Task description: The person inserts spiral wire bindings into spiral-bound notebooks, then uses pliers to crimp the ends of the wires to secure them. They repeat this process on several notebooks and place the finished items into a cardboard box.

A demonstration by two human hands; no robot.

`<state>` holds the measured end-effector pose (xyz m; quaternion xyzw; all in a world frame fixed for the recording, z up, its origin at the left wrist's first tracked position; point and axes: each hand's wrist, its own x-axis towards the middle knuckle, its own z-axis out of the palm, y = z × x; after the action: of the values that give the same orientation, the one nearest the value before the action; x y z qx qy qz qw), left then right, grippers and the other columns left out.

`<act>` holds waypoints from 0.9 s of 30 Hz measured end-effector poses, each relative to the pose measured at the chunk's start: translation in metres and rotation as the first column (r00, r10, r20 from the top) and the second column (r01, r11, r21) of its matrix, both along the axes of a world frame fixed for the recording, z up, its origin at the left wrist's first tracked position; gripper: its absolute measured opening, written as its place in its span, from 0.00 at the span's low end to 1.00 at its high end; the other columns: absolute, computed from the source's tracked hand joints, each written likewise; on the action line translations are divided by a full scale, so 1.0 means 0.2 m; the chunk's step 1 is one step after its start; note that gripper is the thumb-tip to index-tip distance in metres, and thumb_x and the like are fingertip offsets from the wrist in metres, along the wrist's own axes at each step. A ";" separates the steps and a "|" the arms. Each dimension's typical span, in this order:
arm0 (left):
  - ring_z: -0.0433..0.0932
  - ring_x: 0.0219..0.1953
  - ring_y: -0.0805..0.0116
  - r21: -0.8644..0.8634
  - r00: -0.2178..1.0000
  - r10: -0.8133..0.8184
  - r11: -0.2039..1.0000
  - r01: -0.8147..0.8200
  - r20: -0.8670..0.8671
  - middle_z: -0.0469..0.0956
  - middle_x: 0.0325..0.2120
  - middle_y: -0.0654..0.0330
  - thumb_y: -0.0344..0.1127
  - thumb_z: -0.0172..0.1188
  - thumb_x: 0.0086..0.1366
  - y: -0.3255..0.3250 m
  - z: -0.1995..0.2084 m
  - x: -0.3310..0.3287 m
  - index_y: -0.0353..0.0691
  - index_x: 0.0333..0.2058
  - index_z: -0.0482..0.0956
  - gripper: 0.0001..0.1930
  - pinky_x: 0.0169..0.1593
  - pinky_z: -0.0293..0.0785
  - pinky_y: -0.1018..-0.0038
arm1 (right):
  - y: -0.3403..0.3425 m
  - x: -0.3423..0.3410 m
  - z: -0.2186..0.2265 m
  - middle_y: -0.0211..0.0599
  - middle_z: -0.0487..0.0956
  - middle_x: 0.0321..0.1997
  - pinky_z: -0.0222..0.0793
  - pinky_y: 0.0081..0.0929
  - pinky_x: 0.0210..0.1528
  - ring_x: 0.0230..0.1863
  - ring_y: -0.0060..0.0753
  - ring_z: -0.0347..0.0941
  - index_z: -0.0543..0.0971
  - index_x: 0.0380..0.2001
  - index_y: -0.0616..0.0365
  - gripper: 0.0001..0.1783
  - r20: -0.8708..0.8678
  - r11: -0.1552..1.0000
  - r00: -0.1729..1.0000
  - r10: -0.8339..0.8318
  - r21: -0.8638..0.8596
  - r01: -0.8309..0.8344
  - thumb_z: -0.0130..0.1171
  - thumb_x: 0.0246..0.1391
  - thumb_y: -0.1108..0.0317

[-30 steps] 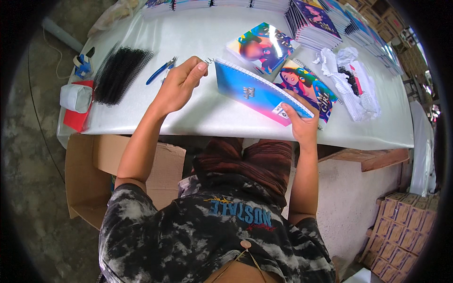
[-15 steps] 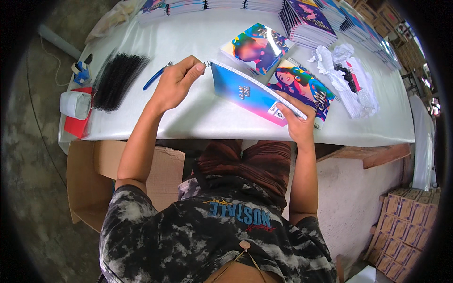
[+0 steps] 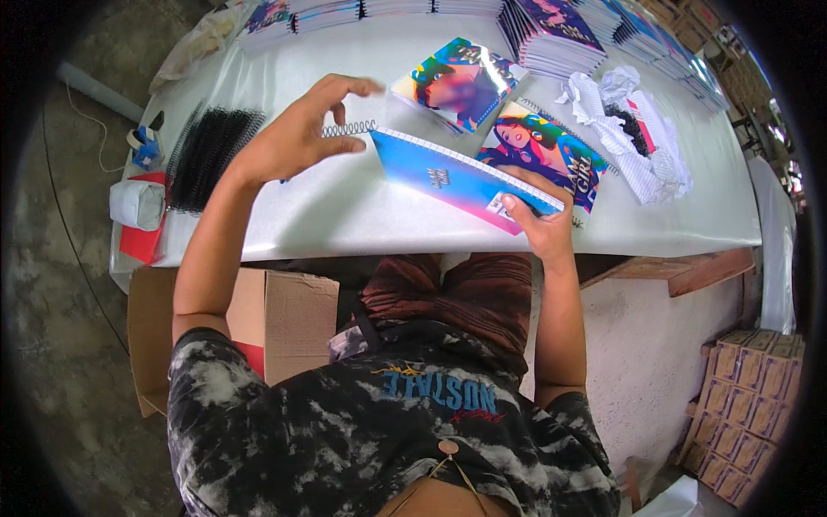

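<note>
My right hand (image 3: 544, 220) grips a notebook (image 3: 448, 177) with a blue-to-pink cover by its right end, thumb on the cover. The notebook is tilted, its white punched edge facing up. From that edge's left corner a dark spiral wire coil (image 3: 349, 127) sticks out to the left. My left hand (image 3: 301, 129) is open around the coil, thumb and fingers apart; whether the palm touches the coil is hidden. Behind my left wrist, blue-handled pliers are almost wholly covered. Two colourful illustrated notebooks, one farther back (image 3: 465, 86) and one nearer (image 3: 551, 151), lie beyond the held one.
A pile of black coils (image 3: 215, 155) lies at the left, near a white wrapped block (image 3: 136, 205) and a blue tape dispenser (image 3: 145, 148). Crumpled paper (image 3: 650, 164) sits at the right. Notebook stacks (image 3: 551, 39) line the back. An open carton (image 3: 297, 319) stands below the table edge.
My left hand has gone from a closed pinch at the notebook's corner to open fingers, shifting left and uncovering a length of coil. The held notebook has moved slightly left and lower.
</note>
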<state>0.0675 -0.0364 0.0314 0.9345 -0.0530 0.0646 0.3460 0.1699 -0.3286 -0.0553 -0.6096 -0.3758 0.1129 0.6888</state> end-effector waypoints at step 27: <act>0.68 0.49 0.58 0.796 0.989 -0.143 0.603 0.052 0.044 0.72 0.42 0.57 0.34 0.63 0.49 -0.14 0.14 0.01 0.41 0.41 0.72 0.19 0.53 0.62 0.65 | 0.03 -0.12 -0.06 0.44 0.78 0.45 0.70 0.24 0.48 0.46 0.36 0.76 0.77 0.44 0.63 0.19 0.344 0.997 0.935 -0.081 0.010 0.082 0.55 0.44 0.83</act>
<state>0.0691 -0.0646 0.0603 0.9821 -0.1446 0.0635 -0.1029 0.1463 -0.3236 -0.0673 -0.6364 -0.4647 -0.0234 0.6153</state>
